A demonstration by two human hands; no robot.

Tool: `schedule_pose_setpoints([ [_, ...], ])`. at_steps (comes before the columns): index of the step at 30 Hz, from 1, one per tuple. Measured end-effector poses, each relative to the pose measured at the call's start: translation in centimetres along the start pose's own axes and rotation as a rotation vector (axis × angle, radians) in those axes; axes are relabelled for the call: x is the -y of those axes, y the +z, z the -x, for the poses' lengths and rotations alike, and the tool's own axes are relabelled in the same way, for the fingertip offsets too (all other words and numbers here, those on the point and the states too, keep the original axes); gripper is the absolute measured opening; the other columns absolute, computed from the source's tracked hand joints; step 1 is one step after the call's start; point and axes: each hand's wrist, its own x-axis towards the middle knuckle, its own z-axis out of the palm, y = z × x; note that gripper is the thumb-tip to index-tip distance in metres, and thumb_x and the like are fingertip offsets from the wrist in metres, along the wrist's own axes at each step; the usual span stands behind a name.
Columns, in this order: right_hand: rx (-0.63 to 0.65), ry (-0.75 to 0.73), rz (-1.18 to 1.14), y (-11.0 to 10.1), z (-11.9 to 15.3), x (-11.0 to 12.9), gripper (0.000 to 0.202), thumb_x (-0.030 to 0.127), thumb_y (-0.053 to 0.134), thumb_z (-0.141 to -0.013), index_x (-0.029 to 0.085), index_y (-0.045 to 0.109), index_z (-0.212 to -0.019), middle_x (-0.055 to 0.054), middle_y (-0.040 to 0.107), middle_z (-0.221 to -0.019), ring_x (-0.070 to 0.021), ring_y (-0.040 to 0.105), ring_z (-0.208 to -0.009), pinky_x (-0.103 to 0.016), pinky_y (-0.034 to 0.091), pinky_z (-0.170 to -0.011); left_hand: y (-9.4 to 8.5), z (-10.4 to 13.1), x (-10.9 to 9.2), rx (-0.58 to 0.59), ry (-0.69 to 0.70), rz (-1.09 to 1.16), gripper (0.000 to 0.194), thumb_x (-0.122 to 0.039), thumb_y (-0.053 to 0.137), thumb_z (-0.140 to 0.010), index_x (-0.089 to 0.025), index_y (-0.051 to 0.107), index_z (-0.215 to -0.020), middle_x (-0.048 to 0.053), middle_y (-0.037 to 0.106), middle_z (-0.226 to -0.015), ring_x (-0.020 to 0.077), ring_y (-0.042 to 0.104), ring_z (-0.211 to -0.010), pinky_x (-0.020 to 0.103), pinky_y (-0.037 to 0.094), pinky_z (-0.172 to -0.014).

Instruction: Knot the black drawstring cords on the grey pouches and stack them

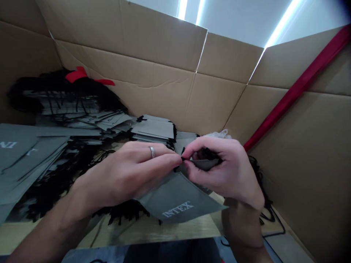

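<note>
A grey bag printed INTEX (182,202) hangs below my fingers, tilted over the table's front edge. My left hand (131,168), with a ring on one finger, pinches a short black cord at the bag's top corner. Thumb and index finger of my right hand (225,168) meet the left fingertips on that same black cord (183,157). More dark cord is bunched inside the right palm. The exact shape of the cord between the fingertips is too small to tell.
Stacked grey bags with black cords lie at left (35,160). A neat pile (155,128) stands behind my hands, and a larger heap (71,106) with red strips sits at back left. Cardboard walls (161,84) enclose the wooden table (164,232). Black cords lie at right.
</note>
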Motion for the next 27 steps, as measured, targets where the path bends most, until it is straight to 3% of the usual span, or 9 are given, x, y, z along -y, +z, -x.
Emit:
schedule_pose_setpoints([
  [7,0.001,-0.085,0.052,0.3,0.0,0.2,0.014,0.006,0.078,-0.082,0.018,0.079,-0.089,0.006,0.075,-0.078,-0.0062,0.061,-0.066,-0.021,0.047,-0.061,0.6,0.3,-0.2,-0.037,0.030,-0.007,0.010,-0.016,0.072,-0.108,-0.023,0.073,-0.102,-0.001,0.081,-0.088,0.0160,0.081,-0.077,0.024,0.067,-0.073],
  [14,-0.036,-0.111,-0.036,0.4,0.1,0.0,0.023,0.003,0.077,-0.076,0.021,0.077,-0.091,0.008,0.079,-0.085,-0.0048,0.066,-0.069,-0.018,0.052,-0.066,0.3,-0.6,-0.5,-0.133,0.025,0.029,0.018,-0.012,0.082,-0.096,-0.024,0.073,-0.105,-0.003,0.083,-0.084,0.0142,0.082,-0.069,0.020,0.065,-0.066],
  [19,0.010,-0.047,-0.266,0.4,0.2,0.0,0.025,0.002,0.079,-0.076,0.024,0.077,-0.088,0.007,0.079,-0.082,-0.0086,0.070,-0.071,-0.020,0.057,-0.065,0.7,-1.2,-0.1,-0.197,-0.070,0.295,0.020,-0.012,0.087,-0.084,-0.024,0.076,-0.095,-0.005,0.081,-0.075,0.0106,0.077,-0.060,0.017,0.062,-0.059],
  [22,-0.044,-0.042,-0.256,0.4,0.2,-0.1,0.026,0.004,0.081,-0.076,0.027,0.078,-0.089,0.008,0.079,-0.082,-0.0102,0.070,-0.071,-0.022,0.057,-0.066,1.2,-1.5,0.5,-0.245,-0.085,0.454,0.022,-0.007,0.088,-0.080,-0.022,0.078,-0.093,-0.004,0.082,-0.074,0.0099,0.076,-0.057,0.016,0.060,-0.056],
  [27,-0.110,-0.093,-0.061,0.3,0.3,-0.3,0.024,0.005,0.082,-0.081,0.026,0.077,-0.093,0.009,0.079,-0.085,-0.0078,0.069,-0.073,-0.022,0.056,-0.069,1.0,-1.1,0.3,-0.184,0.015,0.110,0.019,-0.009,0.087,-0.092,-0.019,0.078,-0.104,0.001,0.087,-0.091,0.0133,0.082,-0.072,0.021,0.065,-0.069],
])
